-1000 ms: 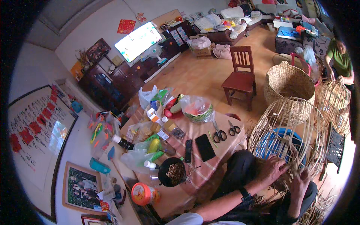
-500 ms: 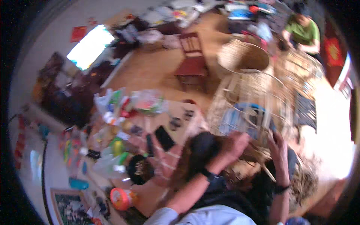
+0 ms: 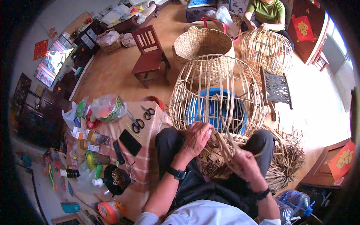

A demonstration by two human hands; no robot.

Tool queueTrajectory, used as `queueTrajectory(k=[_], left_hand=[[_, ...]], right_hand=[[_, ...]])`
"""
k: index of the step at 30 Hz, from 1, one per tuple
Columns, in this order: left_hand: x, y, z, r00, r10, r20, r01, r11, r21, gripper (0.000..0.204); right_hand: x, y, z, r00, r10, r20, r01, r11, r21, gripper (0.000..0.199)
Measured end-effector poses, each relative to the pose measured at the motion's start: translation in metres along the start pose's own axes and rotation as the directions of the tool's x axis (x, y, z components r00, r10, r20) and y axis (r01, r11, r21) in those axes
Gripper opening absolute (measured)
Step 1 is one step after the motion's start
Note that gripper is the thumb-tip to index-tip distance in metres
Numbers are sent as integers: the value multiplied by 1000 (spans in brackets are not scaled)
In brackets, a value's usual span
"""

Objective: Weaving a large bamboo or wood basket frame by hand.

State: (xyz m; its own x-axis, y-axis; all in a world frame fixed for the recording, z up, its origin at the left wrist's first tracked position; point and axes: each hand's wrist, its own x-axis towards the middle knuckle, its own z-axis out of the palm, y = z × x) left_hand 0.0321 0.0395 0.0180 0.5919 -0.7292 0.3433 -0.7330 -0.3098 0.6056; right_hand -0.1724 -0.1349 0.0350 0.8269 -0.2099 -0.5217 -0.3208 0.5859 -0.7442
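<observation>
In front of my knees stands an open basket frame (image 3: pixel 183 93) of thin pale strips, with a braided band of dried leaves (image 3: pixel 240 138) along its near edge. At that edge my left hand (image 3: pixel 197 139) is closed, fingers pinching the dried leaf strips (image 3: pixel 224 148). Lower and to the right, my right hand (image 3: pixel 245 164) is closed round the loose ends of the same strips, slightly blurred. Through the bars shows a blue basin (image 3: pixel 215 108). More dried leaves (image 3: pixel 287 159) lie in a heap by my right knee.
A cloth-covered table (image 3: pixel 144 153) at my left carries scissors (image 3: pixel 138 125), a black phone (image 3: pixel 130 142), a black bowl (image 3: pixel 117 180) and bags. Beyond stand a finished woven basket (image 3: pixel 187 47), a red chair (image 3: pixel 148 62) and a webbed stool (image 3: pixel 275 88). Another person (image 3: pixel 268 15) handles a second frame (image 3: pixel 264 48).
My view has swung right and steadied. My right hand has come down from the frame's side and now grips leaf strips. My left hand stays at the near edge.
</observation>
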Motion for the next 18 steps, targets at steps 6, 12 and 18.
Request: queueTrajectory(k=[6, 12, 18], left_hand=[[-7, 26, -22, 963, 43, -265, 53, 937, 345, 22], [5, 34, 4, 955, 267, -131, -205, 910, 360, 29], [1, 22, -4, 985, 173, -17, -151, 900, 408, 29]], right_hand=[[16, -4, -2, 999, 2, 55, 10, 976, -218, 44], [37, 39, -55, 941, -222, -254, 190, 971, -144, 40], [59, 25, -73, 857, -370, -359, 371, 926, -70, 38]])
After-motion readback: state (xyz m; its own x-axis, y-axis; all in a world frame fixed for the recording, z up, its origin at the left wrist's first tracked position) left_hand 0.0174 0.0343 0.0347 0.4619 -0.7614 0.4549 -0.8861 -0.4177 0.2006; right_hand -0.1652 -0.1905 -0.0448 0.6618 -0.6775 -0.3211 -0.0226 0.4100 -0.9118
